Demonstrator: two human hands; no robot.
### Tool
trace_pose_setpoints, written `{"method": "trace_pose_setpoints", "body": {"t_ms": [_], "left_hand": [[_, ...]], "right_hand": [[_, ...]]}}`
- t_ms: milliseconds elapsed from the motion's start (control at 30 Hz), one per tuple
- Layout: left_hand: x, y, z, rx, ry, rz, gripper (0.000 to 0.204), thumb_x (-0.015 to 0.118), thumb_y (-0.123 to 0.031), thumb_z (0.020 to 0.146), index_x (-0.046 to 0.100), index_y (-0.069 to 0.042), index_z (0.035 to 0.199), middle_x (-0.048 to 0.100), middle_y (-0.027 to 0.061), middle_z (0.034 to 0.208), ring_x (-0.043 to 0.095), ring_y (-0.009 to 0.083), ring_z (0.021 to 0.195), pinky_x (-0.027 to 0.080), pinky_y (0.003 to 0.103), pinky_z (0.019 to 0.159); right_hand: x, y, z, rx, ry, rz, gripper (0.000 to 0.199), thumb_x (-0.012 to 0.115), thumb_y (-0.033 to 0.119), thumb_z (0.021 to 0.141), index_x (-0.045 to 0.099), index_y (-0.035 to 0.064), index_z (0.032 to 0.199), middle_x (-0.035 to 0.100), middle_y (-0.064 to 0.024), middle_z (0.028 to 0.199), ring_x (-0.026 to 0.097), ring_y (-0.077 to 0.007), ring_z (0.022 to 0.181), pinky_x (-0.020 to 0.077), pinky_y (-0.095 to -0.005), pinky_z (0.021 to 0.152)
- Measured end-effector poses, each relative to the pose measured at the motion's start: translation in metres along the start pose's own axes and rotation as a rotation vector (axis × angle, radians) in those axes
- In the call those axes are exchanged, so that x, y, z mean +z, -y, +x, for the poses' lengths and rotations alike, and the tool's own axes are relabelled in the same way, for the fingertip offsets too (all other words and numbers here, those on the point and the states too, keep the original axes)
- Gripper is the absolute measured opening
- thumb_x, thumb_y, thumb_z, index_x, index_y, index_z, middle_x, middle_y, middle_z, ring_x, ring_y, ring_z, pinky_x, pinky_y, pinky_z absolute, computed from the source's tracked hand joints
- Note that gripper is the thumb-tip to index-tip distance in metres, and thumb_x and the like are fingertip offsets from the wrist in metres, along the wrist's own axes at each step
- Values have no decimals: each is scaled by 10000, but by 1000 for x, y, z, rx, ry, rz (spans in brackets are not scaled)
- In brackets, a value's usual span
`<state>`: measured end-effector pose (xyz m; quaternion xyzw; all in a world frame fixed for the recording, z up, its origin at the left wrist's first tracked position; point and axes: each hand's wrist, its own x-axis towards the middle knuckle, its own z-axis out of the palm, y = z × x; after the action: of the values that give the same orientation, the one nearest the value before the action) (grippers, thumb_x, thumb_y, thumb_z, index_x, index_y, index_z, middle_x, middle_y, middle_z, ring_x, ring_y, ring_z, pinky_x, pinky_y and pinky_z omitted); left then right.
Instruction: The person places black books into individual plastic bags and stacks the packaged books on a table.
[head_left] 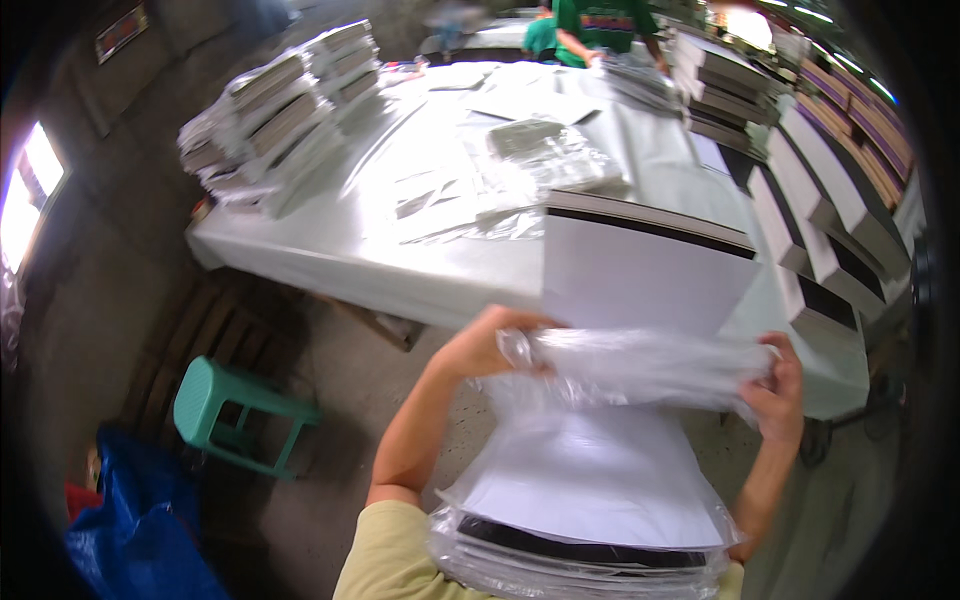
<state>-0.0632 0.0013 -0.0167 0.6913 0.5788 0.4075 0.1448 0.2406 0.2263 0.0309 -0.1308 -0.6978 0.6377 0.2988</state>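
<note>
A stack of white sheets with a dark band near one edge [600,480] is close against my body, inside a clear plastic bag [640,365]. The bag's far end is gathered into a loose bundle and blurred by motion. My left hand [500,340] grips the left end of this bundle. At the other end, my right hand [778,390] has its fingers closed on the plastic. Just beyond the bundle, a second stack of white sheets [640,265] lies at the table's near edge, with a dark band along its far side.
A table with a white cover [300,250] spreads ahead, bearing plastic-wrapped packs [545,155]. Tall wrapped stacks [265,120] stand at its left, more stacks [820,240] at its right. A green stool [240,410] is at left. A person in green [605,25] works at the far side.
</note>
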Motion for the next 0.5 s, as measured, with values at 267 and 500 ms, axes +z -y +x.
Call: {"method": "trace_pose_setpoints", "body": {"t_ms": [267,500], "left_hand": [[6,-28,81,-127,-856,482,531,528,154,558,572,-70,1037,488,97,985,529,204,839,455,286,570],[-25,-64,19,-265,-407,-369,113,532,28,649,578,40,752,564,48,665,489,91,613,376,208,548]], "right_hand": [[21,-15,63,-443,-708,-939,611,445,-208,510,550,101,1027,394,-64,895,407,-165,636,360,-251,536],[14,26,12,-458,-406,-725,138,607,-67,601,525,29,657,487,-17,668,391,-80,529,302,-210,460]]}}
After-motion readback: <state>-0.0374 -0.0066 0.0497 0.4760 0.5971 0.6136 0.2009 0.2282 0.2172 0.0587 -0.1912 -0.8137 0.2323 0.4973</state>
